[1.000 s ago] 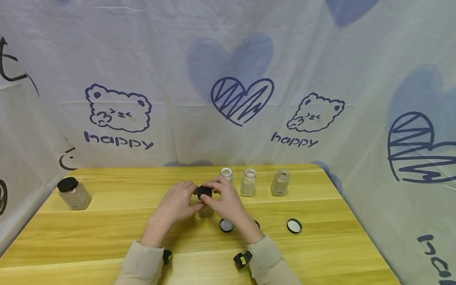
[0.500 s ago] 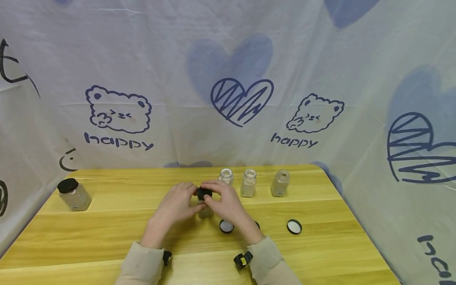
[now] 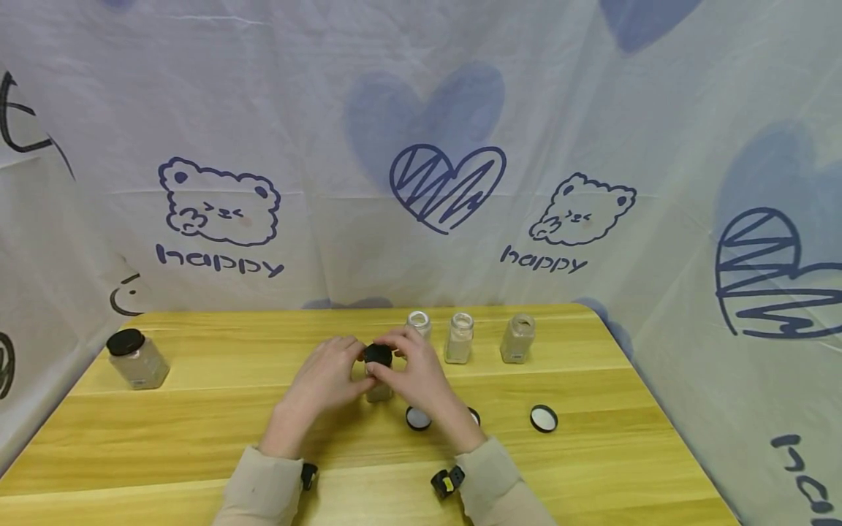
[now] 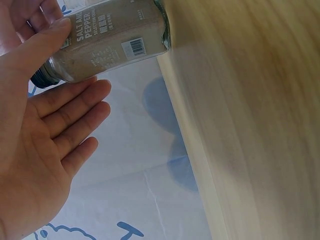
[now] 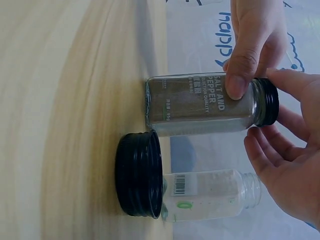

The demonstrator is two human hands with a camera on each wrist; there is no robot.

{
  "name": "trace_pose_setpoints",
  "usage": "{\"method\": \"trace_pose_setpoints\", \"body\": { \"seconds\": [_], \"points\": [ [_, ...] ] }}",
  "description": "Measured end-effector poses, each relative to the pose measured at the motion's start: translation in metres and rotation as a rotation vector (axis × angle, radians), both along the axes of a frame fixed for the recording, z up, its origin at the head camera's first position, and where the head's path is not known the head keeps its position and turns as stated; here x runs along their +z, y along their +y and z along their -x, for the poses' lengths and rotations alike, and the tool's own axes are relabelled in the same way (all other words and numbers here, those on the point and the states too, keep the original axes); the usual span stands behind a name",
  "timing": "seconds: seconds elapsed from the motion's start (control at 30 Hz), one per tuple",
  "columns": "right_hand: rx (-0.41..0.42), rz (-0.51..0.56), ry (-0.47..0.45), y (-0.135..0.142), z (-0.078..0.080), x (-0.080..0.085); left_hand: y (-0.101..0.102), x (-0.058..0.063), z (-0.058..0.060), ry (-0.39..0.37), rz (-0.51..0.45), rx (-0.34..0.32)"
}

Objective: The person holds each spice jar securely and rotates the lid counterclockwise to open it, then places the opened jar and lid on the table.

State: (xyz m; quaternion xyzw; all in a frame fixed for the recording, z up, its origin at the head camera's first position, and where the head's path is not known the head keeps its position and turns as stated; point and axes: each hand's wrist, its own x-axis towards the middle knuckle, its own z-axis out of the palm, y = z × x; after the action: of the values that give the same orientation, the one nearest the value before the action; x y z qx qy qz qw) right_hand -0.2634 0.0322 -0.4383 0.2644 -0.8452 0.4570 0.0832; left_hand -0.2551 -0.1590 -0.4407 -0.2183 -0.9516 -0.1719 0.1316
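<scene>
A square glass spice jar (image 3: 378,391) labelled SALT AND PEPPER, filled with brown powder, stands upright on the wooden table. Its black screw lid (image 3: 378,354) sits on the neck. My left hand (image 3: 325,374) holds the jar's body; in the left wrist view its thumb lies across the label of the jar (image 4: 112,42), the fingers behind. My right hand (image 3: 419,369) grips the lid between thumb and fingers. In the right wrist view the thumb and fingers are around the rim of the lid (image 5: 270,101).
Behind stand three lidless glass jars: one (image 3: 419,325) partly hidden by my right hand, another (image 3: 458,343), and a third (image 3: 518,340). Loose black lids lie in front (image 3: 418,418), (image 3: 475,416), (image 3: 544,418). A larger black-lidded jar (image 3: 139,361) stands far left.
My right thumb has shifted left and slightly down around the lid, and the fingers have moved on its rim. The left hand and the jar stay in place.
</scene>
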Motion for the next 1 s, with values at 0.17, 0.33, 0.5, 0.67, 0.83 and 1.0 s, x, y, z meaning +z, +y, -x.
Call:
{"method": "trace_pose_setpoints", "body": {
  "seconds": [0.17, 0.33, 0.5, 0.67, 0.83, 1.0],
  "points": [
    [0.007, -0.022, 0.007, 0.0, 0.0005, 0.0002, 0.0002, 0.0006, 0.0002, -0.008, 0.001, 0.0],
    [0.026, -0.026, 0.013, 0.0006, -0.0001, 0.0016, 0.0, 0.0007, 0.0007, -0.003, 0.004, -0.004],
    [0.039, -0.049, 0.017, 0.001, -0.0003, 0.0024, -0.0002, 0.0012, 0.0002, -0.01, 0.004, -0.003],
    [0.043, -0.069, 0.016, 0.0009, 0.0006, 0.0015, -0.0002, 0.0016, -0.0002, -0.024, 0.005, 0.001],
    [0.054, -0.087, 0.045, 0.001, 0.0018, 0.0001, -0.0001, 0.0012, -0.0002, -0.023, 0.006, -0.004],
    [0.062, -0.097, 0.058, 0.0008, 0.0013, 0.0009, 0.0004, 0.002, -0.0012, -0.012, 0.002, -0.006]
  ]
}}
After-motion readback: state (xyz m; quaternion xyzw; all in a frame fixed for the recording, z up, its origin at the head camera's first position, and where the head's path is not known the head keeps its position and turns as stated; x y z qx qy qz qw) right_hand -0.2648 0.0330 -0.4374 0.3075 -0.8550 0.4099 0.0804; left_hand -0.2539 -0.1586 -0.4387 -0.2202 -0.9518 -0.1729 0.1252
